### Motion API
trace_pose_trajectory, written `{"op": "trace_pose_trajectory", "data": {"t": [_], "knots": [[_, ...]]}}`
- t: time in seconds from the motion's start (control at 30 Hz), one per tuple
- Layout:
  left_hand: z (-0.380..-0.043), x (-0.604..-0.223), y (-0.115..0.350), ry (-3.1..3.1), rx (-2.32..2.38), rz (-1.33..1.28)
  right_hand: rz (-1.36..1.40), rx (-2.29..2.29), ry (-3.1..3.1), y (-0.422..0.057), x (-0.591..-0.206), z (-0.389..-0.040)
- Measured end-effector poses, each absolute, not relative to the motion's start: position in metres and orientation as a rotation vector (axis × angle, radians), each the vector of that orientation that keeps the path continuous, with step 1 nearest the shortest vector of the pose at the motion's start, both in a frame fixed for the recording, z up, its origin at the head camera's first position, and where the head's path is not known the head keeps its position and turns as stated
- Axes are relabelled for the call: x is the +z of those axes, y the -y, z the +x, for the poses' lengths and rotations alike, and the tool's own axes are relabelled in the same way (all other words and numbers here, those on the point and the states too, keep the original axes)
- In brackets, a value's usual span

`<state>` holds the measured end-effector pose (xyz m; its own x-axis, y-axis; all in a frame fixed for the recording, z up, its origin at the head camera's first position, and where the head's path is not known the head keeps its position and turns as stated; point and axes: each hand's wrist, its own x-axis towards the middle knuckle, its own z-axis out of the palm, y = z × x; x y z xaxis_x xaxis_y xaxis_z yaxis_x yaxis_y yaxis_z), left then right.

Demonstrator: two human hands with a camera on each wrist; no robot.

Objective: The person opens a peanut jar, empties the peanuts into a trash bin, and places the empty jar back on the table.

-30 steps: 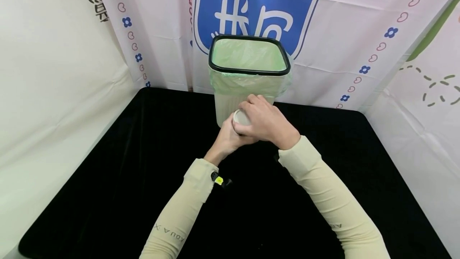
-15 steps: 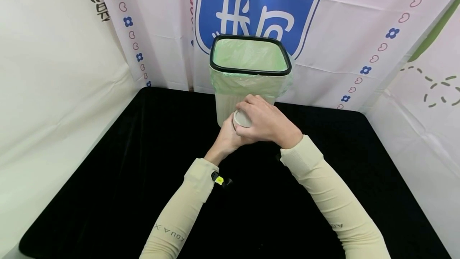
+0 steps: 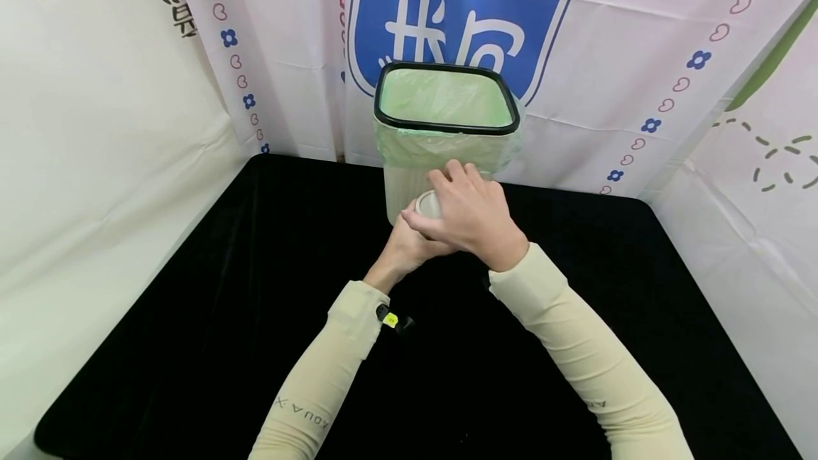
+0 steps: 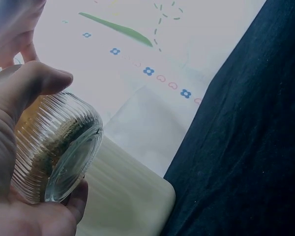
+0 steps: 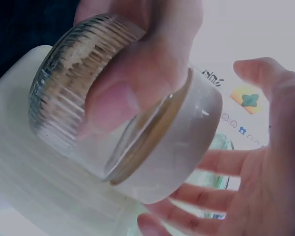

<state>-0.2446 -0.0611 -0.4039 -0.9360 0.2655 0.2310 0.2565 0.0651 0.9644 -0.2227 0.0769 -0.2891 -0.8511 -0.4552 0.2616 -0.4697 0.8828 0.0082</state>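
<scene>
A ribbed clear glass jar [image 4: 64, 142] with something brown inside lies in my left hand [image 3: 402, 243], whose thumb and fingers wrap round its side. The jar is tilted, its base showing in the left wrist view. On its mouth sits a round white lid [image 5: 182, 142], seen from above in the head view. My right hand [image 3: 476, 215] is at the lid, its thumb spread away from the rim and its fingers stretched out along the far side in the right wrist view. The right hand hides part of the lid in the head view.
Just behind the hands stands a whitish bin [image 3: 399, 190] with a black rim [image 3: 447, 128] and a pale green liner [image 3: 441, 94]. It rests on a black-covered table [image 3: 255, 289]. Printed white curtains [image 3: 300, 34] surround the table on the back and sides.
My right hand has loosened on the lid: its thumb has come off the rim and its wrist has turned slightly. The left hand and jar have stayed almost in place.
</scene>
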Motion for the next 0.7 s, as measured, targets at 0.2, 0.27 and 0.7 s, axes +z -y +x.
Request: {"op": "trace_pose_trajectory", "data": {"t": [0.2,0.27,0.7], "knots": [[-0.244,-0.404,0.060,-2.250,2.117,0.598,0.583,0.011,2.809,-0.069,-0.292,-0.220],[-0.243,-0.404,0.060,-2.236,2.126,0.586,0.551,0.001,2.810,-0.067,-0.294,-0.219],[-0.241,-0.405,0.060,-2.285,2.105,0.573,0.574,-0.032,2.778,-0.063,-0.304,-0.220]]}}
